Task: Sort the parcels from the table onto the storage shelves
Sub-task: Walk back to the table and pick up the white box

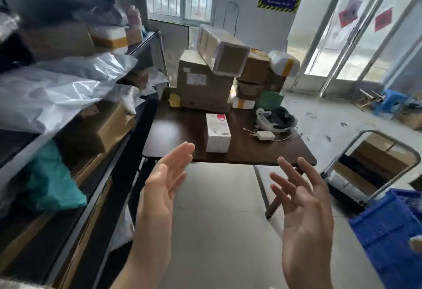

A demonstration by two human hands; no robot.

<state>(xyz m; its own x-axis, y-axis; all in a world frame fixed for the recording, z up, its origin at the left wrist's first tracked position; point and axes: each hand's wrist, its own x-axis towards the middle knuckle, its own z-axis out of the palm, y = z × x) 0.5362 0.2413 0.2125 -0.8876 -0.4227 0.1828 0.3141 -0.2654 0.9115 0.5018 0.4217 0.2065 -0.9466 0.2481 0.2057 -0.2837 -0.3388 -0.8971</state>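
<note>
A dark brown table (182,128) stands ahead of me. A small white box (218,132) with a red mark sits near its front edge. Behind it, at the table's far end, brown cardboard parcels are piled up: a large carton (201,83) with a long plastic-wrapped box (220,50) lying tilted on top. My left hand (165,181) and my right hand (301,199) are both raised in front of the table edge, palms facing each other, fingers spread, holding nothing. The storage shelves (96,174) run along the left, packed with boxes and white and teal poly bags.
A white helmet-like item (271,120) and a small white charger (266,135) lie on the table's right part. A trolley with boxes (370,167) and a blue plastic crate (392,231) stand on the floor at the right. Glass doors are at the back right.
</note>
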